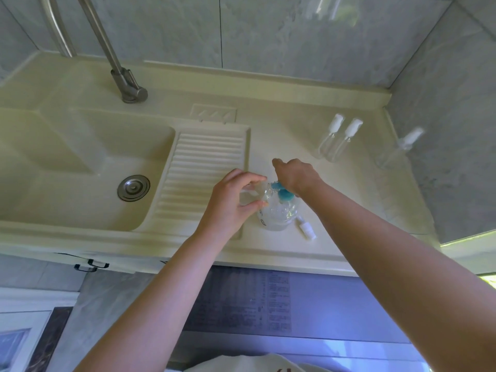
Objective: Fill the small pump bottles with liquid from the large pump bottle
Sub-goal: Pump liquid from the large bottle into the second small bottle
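A large clear pump bottle point(277, 214) with a blue pump head point(280, 190) stands on the cream counter near its front edge. My right hand point(295, 175) presses down on the blue pump head from above. My left hand point(233, 200) grips a small clear bottle point(253, 196), tilted, with its open neck at the blue nozzle. A white pump cap point(307, 230) lies loose on the counter just right of the large bottle. Two small capped bottles point(336, 139) stand together at the back right, and a third small bottle point(400, 147) stands further right.
A cream sink basin point(67, 162) with a steel drain point(133, 187) fills the left. A ribbed washboard slope point(204, 167) lies beside my left hand. A steel tap point(126, 84) rises at the back. Grey tiled walls close the back and right.
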{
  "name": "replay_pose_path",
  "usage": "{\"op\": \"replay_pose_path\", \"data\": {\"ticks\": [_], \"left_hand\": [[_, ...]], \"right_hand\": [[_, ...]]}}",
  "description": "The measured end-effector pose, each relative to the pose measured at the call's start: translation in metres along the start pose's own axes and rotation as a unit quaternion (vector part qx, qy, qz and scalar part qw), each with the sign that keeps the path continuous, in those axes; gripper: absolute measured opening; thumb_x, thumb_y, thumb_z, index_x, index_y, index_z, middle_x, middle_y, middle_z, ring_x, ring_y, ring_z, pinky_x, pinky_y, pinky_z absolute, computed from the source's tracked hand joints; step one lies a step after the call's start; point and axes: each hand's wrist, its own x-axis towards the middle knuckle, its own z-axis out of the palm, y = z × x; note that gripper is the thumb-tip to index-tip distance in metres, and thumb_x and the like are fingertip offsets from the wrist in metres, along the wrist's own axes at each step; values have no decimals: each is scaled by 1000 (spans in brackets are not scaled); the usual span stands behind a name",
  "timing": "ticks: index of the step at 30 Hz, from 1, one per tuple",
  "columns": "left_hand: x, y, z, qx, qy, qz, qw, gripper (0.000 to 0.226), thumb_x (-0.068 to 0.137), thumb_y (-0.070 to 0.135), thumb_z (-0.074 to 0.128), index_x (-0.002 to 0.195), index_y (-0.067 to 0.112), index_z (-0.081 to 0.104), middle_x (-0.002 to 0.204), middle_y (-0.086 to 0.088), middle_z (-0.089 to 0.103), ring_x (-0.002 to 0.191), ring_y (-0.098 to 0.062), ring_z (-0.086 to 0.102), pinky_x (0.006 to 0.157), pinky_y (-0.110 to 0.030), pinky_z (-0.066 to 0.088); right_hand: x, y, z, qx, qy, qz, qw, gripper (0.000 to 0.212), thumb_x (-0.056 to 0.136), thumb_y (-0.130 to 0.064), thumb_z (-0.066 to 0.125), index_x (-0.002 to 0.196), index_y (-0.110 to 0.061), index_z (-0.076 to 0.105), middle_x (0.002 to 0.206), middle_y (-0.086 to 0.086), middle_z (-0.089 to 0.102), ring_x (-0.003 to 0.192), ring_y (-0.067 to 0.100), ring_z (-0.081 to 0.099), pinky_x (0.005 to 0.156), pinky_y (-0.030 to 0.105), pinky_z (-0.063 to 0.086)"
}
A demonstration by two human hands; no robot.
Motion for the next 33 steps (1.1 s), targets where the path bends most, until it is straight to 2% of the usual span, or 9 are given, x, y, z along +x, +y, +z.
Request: {"op": "replay_pose_path", "data": {"ticks": [4,8,12,17,19,23,26,30,33], "left_hand": [[-1,-1,2,3,-1,-3,1000,47,70,6,85,114,14,70,107,1,62,93,-10,65,87,-4,40],[-3,-5,4,-1,3,-11,1000,47,70,5,85,114,15,70,107,1,62,94,-9,65,88,-6,41],[-3,-3,4,0,4,-8,1000,47,69,6,85,113,16,70,107,2,63,93,-9,64,88,-6,41],[-1,-3,2,-4,7,-7,1000,47,70,7,85,114,15,70,107,2,63,92,-6,63,88,-5,40],[-2,-3,3,-3,8,-9,1000,47,69,7,85,113,15,70,106,2,63,92,-7,63,87,-6,41],[-4,-5,5,-3,7,-14,1000,46,70,8,85,113,15,70,107,3,62,93,-7,64,87,-6,40],[-3,-5,4,1,3,-13,1000,47,70,8,85,114,15,70,106,3,62,93,-7,64,88,-8,41],[-3,-4,3,-6,-1,-12,1000,47,70,9,86,114,15,70,107,3,62,95,-6,64,89,-7,42],[-2,-4,3,-2,3,-9,1000,47,70,9,86,114,15,70,106,4,63,93,-5,64,89,-9,43]], "right_hand": [[0,4,2,-15,9,-26,1000,36,95,-36,34,72,-11,45,84,12,54,70,27,48,69,34,39],[-1,3,6,-13,30,-35,999,39,103,-31,26,68,-16,35,91,14,50,85,31,45,80,38,42],[1,4,4,-44,5,-36,998,31,95,-30,29,74,-10,41,77,9,48,73,30,46,60,32,33],[0,1,-1,-26,1,-22,999,39,96,-40,31,77,-10,48,83,11,52,72,27,48,72,35,40],[2,2,2,-32,16,-32,999,38,98,-35,31,77,-8,47,81,10,50,75,30,48,67,33,38],[4,6,10,-33,49,-45,997,33,94,-29,30,67,-12,37,74,9,45,67,28,41,53,31,26],[3,6,9,-21,40,-39,998,35,95,-34,29,70,-13,41,76,9,47,74,31,46,58,32,31],[1,3,1,0,1,-14,1000,46,95,-45,31,94,-8,58,88,11,57,86,32,55,75,36,42],[3,4,0,-7,-9,-16,1000,42,95,-44,32,90,-10,56,88,11,55,84,31,55,76,37,44]]}}
